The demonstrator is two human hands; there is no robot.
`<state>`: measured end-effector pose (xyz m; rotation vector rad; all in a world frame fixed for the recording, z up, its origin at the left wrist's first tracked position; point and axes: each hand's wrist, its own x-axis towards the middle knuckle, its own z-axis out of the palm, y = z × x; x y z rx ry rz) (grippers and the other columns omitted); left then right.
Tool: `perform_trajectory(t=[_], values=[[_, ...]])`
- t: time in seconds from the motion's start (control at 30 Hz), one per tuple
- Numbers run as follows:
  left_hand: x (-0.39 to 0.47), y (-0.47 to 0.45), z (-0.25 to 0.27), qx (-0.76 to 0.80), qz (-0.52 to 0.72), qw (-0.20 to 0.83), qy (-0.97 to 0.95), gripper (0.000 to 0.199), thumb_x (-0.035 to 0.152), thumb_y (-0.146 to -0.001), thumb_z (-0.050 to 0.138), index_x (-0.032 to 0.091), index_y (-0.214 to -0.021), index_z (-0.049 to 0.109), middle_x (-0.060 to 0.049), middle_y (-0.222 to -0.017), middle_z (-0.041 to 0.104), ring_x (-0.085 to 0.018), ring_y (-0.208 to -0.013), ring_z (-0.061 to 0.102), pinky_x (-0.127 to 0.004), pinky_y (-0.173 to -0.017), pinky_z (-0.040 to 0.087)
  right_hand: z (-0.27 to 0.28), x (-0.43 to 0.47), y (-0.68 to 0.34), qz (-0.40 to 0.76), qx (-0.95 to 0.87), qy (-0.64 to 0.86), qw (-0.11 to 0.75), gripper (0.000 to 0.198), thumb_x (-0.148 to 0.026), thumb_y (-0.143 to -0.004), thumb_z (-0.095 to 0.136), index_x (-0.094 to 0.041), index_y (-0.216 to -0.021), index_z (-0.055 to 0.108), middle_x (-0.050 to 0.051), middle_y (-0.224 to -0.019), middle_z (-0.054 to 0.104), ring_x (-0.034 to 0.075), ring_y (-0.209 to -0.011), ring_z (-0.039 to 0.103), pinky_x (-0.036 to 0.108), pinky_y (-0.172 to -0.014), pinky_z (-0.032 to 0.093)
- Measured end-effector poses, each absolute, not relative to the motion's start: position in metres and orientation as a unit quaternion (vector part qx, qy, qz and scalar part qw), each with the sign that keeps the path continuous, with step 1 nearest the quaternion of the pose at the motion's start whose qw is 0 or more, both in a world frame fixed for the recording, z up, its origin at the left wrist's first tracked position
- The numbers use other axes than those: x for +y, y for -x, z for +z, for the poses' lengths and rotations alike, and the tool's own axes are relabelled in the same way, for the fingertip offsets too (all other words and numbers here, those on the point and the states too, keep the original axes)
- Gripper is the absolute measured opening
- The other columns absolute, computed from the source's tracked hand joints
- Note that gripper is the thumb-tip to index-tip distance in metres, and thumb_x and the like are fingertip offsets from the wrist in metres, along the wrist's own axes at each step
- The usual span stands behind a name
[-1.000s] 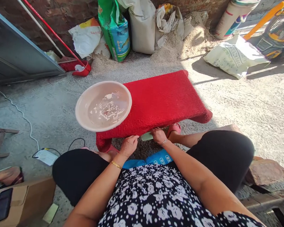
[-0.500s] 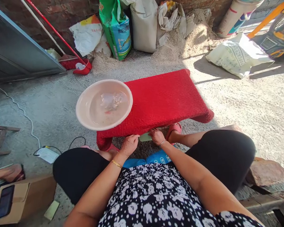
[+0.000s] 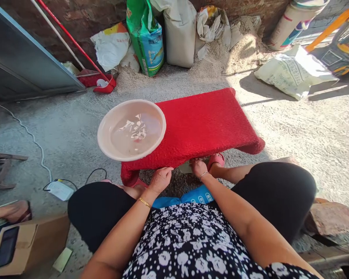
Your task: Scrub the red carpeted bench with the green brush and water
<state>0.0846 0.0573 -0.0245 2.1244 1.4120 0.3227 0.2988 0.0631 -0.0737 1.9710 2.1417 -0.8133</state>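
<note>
Red fleecy cloth (image 3: 203, 120) spread flat, ctr, near edge hanging; pale basin (image 3: 105, 135) w/ water (image 3: 125, 141) on its L end. L hand (image 3: 160, 180) at near edge, can't tell if pinching cloth. R hand (image 3: 199, 169) curled, next to pale-green flat piece (image 3: 186, 167); grip unclear.

I count two hands at work, one left hand (image 3: 160, 180) and one right hand (image 3: 198, 168), with one pale basin (image 3: 104, 141) and one red cloth (image 3: 203, 120). There are two pink sandals (image 3: 216, 159), at least four sacks (image 3: 152, 52) by the wall (image 3: 90, 15), one more on the floor (image 3: 308, 124), one bucket (image 3: 289, 27), one dustpan (image 3: 107, 86), one cardboard box (image 3: 48, 246), one phone (image 3: 7, 246) and two flat pale pieces (image 3: 185, 168).
</note>
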Motion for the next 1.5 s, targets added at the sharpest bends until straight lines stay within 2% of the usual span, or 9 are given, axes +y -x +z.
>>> perform_trajectory(t=[0.1,0.2,0.4,0.57,0.77,0.9,1.23,1.37,1.5], values=[[0.059,-0.084,-0.019,0.521,0.102,0.311,-0.788,0.032,0.014,-0.084,0.044,0.022,-0.101,0.070,-0.004,-0.102,0.071,-0.016,-0.093,0.065,-0.029,-0.090,0.048,-0.056,0.069,-0.315,-0.286,0.700,-0.648,0.096,0.021,-0.009,-0.085,0.053,-0.009,-0.102,0.066,0.017,-0.100,0.064,0.025,-0.094,0.060,0.029,-0.077,0.045],[0.061,-0.079,-0.005,0.511,0.035,0.329,-0.793,0.032,0.017,-0.085,0.042,0.024,-0.098,0.070,-0.003,-0.103,0.071,-0.016,-0.095,0.065,-0.028,-0.088,0.047,-0.018,0.066,-0.336,-0.310,0.738,-0.592,0.090,0.011,-0.012,-0.079,0.061,-0.017,-0.085,0.068,0.005,-0.084,0.066,0.019,-0.082,0.062,0.022,-0.070,0.044],[0.058,-0.060,0.020,0.541,-0.039,0.298,-0.786,0.024,0.027,-0.084,0.047,0.020,-0.091,0.069,-0.010,-0.092,0.071,-0.024,-0.088,0.067,-0.035,-0.078,0.050,0.083,0.070,-0.358,-0.440,0.647,-0.570,-0.250,0.030,-0.049,-0.080,0.058,-0.020,-0.082,0.063,0.001,-0.073,0.059,0.016,-0.066,0.055,0.021,-0.053,0.041],[0.045,-0.057,0.022,0.537,-0.050,0.272,-0.797,0.027,0.026,-0.084,0.046,0.015,-0.099,0.065,-0.017,-0.103,0.067,-0.029,-0.099,0.063,-0.045,-0.087,0.047,0.119,0.136,-0.276,-0.434,0.636,-0.530,-0.355,0.040,-0.057,-0.073,0.061,-0.017,-0.082,0.059,0.001,-0.068,0.056,0.016,-0.062,0.052,0.023,-0.053,0.041],[0.035,-0.056,0.013,0.542,-0.039,0.268,-0.796,0.026,0.019,-0.082,0.046,0.013,-0.099,0.065,-0.017,-0.103,0.066,-0.029,-0.100,0.062,-0.048,-0.090,0.044,0.104,0.212,-0.170,-0.261,0.743,-0.589,-0.182,0.020,-0.024,-0.083,0.054,-0.014,-0.099,0.061,0.007,-0.089,0.061,0.021,-0.083,0.058,0.030,-0.075,0.045],[0.033,-0.054,0.007,0.539,-0.020,0.261,-0.801,0.024,0.019,-0.081,0.048,0.010,-0.097,0.064,-0.018,-0.099,0.066,-0.029,-0.096,0.062,-0.049,-0.090,0.042,0.094,0.227,-0.151,-0.089,0.826,-0.547,-0.103,0.024,-0.022,-0.084,0.063,-0.018,-0.108,0.063,0.011,-0.113,0.055,0.025,-0.102,0.053,0.035,-0.092,0.038],[0.034,-0.044,-0.001,0.535,0.025,0.252,-0.806,0.023,0.017,-0.081,0.046,0.006,-0.092,0.063,-0.018,-0.093,0.066,-0.030,-0.088,0.062,-0.051,-0.082,0.043,0.081,0.230,-0.100,-0.063,0.886,-0.443,0.119,0.017,-0.026,-0.079,0.066,-0.018,-0.093,0.061,0.009,-0.107,0.055,0.026,-0.093,0.053,0.035,-0.082,0.036],[0.036,-0.040,0.003,0.535,0.033,0.246,-0.808,0.022,0.015,-0.081,0.047,0.005,-0.090,0.064,-0.019,-0.092,0.066,-0.031,-0.087,0.063,-0.051,-0.078,0.045,0.077,0.232,-0.106,-0.025,0.874,-0.478,0.085,0.020,-0.019,-0.070,0.067,-0.017,-0.089,0.060,0.012,-0.106,0.053,0.029,-0.094,0.052,0.036,-0.079,0.037],[0.038,-0.039,0.011,0.537,0.017,0.256,-0.803,0.024,0.014,-0.081,0.046,0.004,-0.094,0.065,-0.020,-0.095,0.066,-0.032,-0.092,0.063,-0.052,-0.080,0.044,0.068,0.242,-0.133,-0.209,0.792,-0.567,-0.092,0.050,-0.025,-0.060,0.070,-0.021,-0.107,0.055,0.003,-0.089,0.057,0.023,-0.076,0.054,0.031,-0.066,0.041]])
